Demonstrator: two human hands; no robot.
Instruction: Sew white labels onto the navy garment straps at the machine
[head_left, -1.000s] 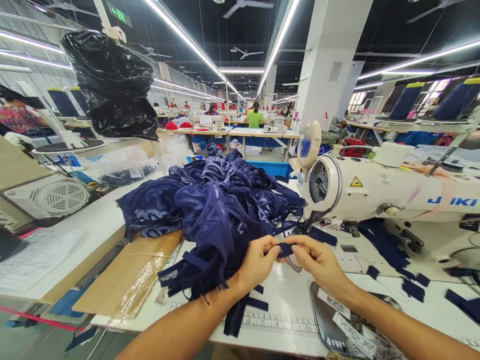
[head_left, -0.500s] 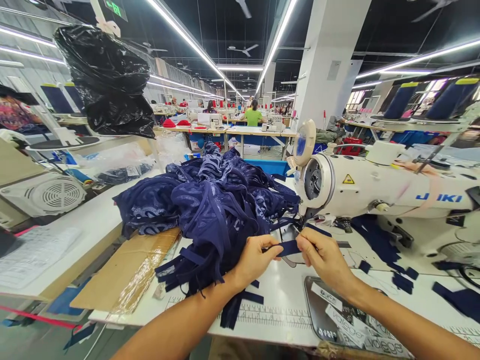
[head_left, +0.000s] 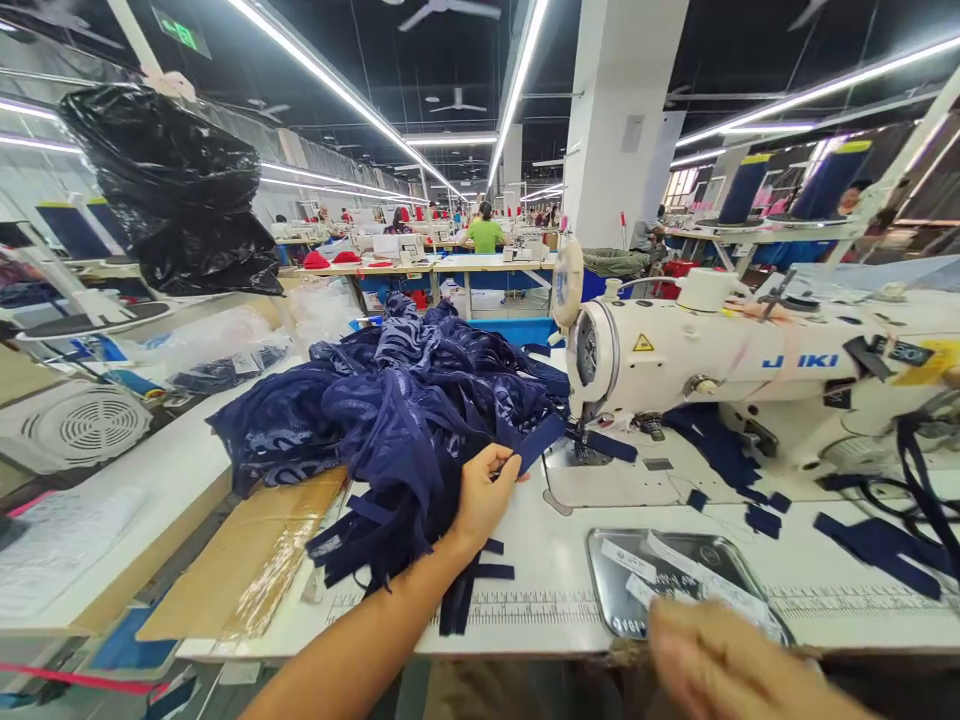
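Note:
My left hand (head_left: 484, 495) pinches a navy fabric strap (head_left: 543, 441) between thumb and fingers, just left of the sewing machine's needle area. The strap slants up and to the right, its far end close to the presser foot (head_left: 580, 437). Behind and left of this hand lies a heap of navy lace bras (head_left: 390, 400), with loose straps hanging toward the table's front. My right hand (head_left: 727, 655) is smeared by motion at the lower right, over the near side of a metal tray (head_left: 596, 575) with white printed labels (head_left: 694, 565). Its fingers cannot be made out.
The white sewing machine (head_left: 720, 350) stands on the right of the table. Navy fabric scraps (head_left: 877, 550) lie beside it. A cardboard piece (head_left: 247, 560) sits at the left under the heap. A black plastic bag (head_left: 172, 190) hangs at upper left.
My right hand has let go of the strap and moved down and right to the tray. My left hand still holds the strap, now tilted upward. The view has turned right.

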